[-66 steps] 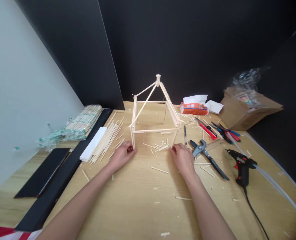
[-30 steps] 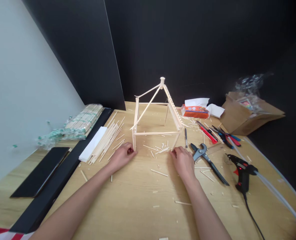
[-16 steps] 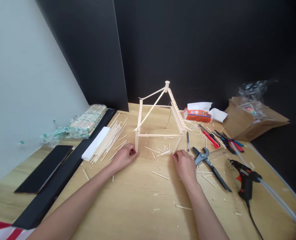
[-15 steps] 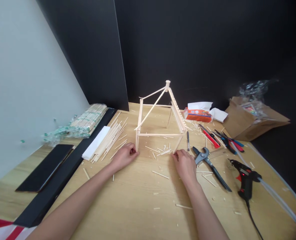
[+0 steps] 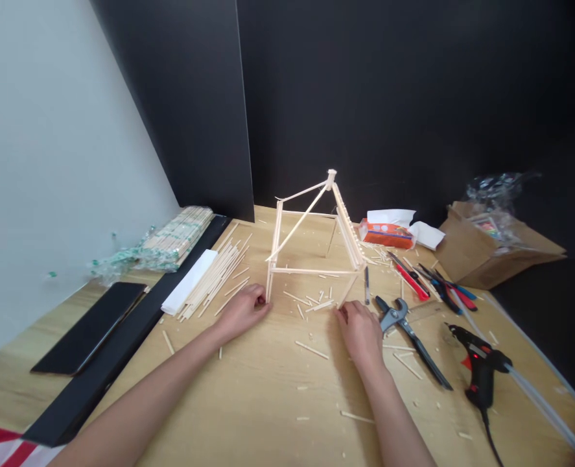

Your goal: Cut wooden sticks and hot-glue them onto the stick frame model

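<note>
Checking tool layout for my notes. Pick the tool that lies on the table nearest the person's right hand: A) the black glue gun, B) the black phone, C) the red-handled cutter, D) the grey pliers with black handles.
D: the grey pliers lie just right of the right hand, while the glue gun sits farther right.

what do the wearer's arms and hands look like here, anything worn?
Both forearms are bare up to the picture's lower edge: no sleeves, gloves or watch in view. The left hand and right hand show no rings or markings that can be made out. A red-and-white striped cloth shows at the lower left corner.
</note>
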